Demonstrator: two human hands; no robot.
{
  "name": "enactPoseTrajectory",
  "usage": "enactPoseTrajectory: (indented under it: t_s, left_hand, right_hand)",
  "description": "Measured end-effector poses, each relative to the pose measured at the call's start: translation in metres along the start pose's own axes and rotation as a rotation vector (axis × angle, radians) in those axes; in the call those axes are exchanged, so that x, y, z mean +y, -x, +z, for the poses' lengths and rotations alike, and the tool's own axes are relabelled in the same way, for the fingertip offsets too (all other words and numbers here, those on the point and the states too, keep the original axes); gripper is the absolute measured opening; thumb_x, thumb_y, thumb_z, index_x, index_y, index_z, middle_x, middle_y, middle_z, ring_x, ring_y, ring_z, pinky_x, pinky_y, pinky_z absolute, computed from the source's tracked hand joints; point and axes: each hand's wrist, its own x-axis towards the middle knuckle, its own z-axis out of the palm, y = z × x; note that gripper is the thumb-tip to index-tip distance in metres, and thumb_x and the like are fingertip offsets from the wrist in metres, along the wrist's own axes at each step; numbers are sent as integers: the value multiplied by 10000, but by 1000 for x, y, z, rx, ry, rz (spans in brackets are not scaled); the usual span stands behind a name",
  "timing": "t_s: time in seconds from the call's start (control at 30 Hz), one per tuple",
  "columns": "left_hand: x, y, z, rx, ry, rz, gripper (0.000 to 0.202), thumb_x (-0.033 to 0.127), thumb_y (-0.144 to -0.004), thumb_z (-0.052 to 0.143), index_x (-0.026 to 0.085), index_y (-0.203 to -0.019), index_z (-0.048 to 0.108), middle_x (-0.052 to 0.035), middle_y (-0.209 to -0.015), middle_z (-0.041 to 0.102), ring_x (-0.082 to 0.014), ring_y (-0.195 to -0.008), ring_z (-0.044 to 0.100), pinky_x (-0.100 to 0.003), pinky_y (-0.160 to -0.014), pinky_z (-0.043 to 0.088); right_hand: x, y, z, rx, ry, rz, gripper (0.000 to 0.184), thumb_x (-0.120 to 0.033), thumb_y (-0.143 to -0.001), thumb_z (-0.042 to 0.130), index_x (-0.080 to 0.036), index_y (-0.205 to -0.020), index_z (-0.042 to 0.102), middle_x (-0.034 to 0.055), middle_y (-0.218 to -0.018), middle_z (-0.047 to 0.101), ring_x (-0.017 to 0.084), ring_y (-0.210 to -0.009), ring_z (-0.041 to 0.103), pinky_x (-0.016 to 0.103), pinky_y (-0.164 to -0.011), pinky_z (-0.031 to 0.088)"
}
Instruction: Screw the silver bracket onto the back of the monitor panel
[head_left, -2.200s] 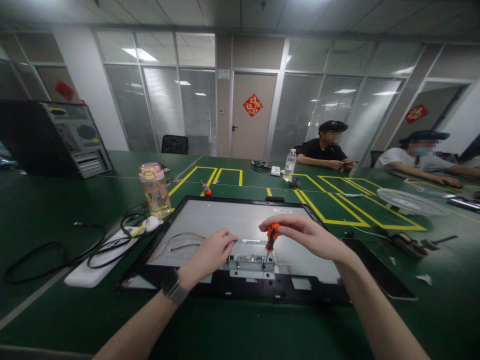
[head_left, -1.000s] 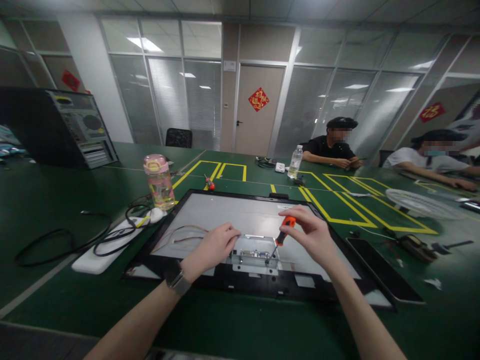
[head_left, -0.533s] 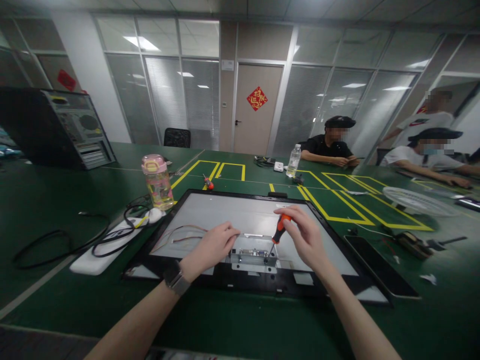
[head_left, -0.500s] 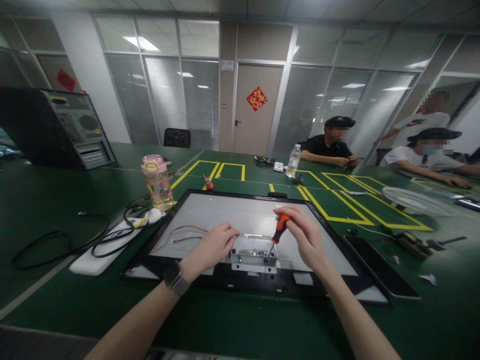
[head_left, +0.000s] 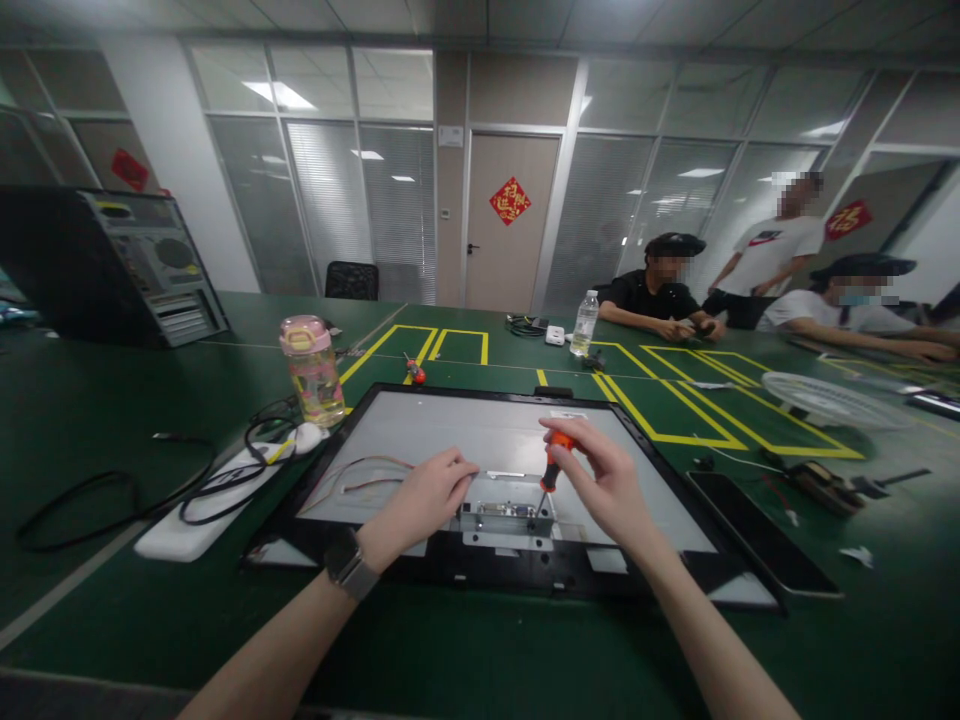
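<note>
My right hand (head_left: 604, 480) grips the orange and black handle of a screwdriver (head_left: 556, 458). Its shaft points down at the right end of a metal bracket (head_left: 499, 521) with connector ports. This bracket sits on the back of an opened monitor panel (head_left: 457, 420) with a black frame, lying flat on the table. My left hand (head_left: 429, 495), a watch on its wrist, is at the bracket's left side with fingers pressed together; what is between the fingertips is hidden. Thin wires (head_left: 360, 470) lie on the panel left of that hand.
A pink-lidded bottle (head_left: 311, 370), a white power strip (head_left: 191, 520) and black cables stand or lie at left. On the right are a dark flat panel (head_left: 761, 530) and a brown tool (head_left: 825, 487). Behind are a small screwdriver (head_left: 415, 371), a water bottle (head_left: 585, 325) and several people.
The screwdriver's handle has tipped slightly left and my right fingers have shifted around it. My left hand stays put. A standing person in the background has moved left and straightened up.
</note>
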Motion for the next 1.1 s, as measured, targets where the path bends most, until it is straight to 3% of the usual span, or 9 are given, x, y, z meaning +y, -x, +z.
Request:
enactPoseTrajectory:
  t_s: [0.1,0.27,0.37,0.47,0.63,0.83,1.0,1.1]
  left_hand:
    - [1,0,0,6,5,2,282,194,-947,393,202,-1090,636,-51,-987,595,-171,-871,599,-279,-822,472]
    - [0,0,0,-9,7,-1,281,187,-948,393,197,-1088,636,-52,-984,591,-169,-868,599,-273,-812,471]
    - [0,0,0,-15,1,1,283,187,-949,390,198,-1090,636,-51,-976,591,-169,-871,598,-271,-810,468]
    - [-1,0,1,-7,-4,-1,285,188,-950,389,200,-1098,632,-50,-979,589,-168,-873,598,-271,-818,466]
    - [1,0,-1,-10,-7,-4,282,186,-948,391,202,-1090,635,-50,-979,589,-172,-875,598,-276,-813,467]
    - [0,0,0,-3,1,-4,282,192,-951,390,198,-1095,633,-52,-976,587,-171,-871,598,-278,-820,471]
    - [-1,1,2,3,5,-1,290,197,-951,385,203,-1099,635,-56,-990,590,-171,-877,594,-281,-827,471]
    - [0,1,0,-3,3,-4,293,194,-949,383,202,-1098,635,-56,-982,594,-172,-880,593,-279,-815,470]
  right_hand:
    - [-2,-1,0,28,70,-29,229,-273,-889,549,-237,-1084,664,65,-921,644,213,-846,620,364,-786,487]
    - [-4,-1,0,-74,-86,7,330,-246,-953,412,-260,-1243,570,82,-1094,656,205,-906,658,377,-817,513]
    - [-2,-1,2,-6,-27,22,273,-260,-908,520,-247,-1163,616,72,-986,685,201,-819,665,362,-759,527]
    - [0,0,2,74,95,-55,196,-247,-862,589,-226,-1041,665,68,-904,682,214,-824,644,359,-751,514]
    - [-5,0,-3,-36,52,-104,313,-204,-932,416,-229,-1180,605,82,-1011,690,229,-943,642,403,-839,501]
    - [-8,-1,2,96,115,-82,140,-244,-823,638,-237,-959,674,62,-871,635,215,-799,618,374,-746,498]
    - [-7,-1,3,81,-43,3,150,-295,-872,564,-227,-874,697,59,-847,586,212,-806,593,366,-730,498]
    - [-7,0,2,17,-233,81,205,-300,-909,512,-235,-934,705,62,-871,619,209,-831,611,354,-728,510]
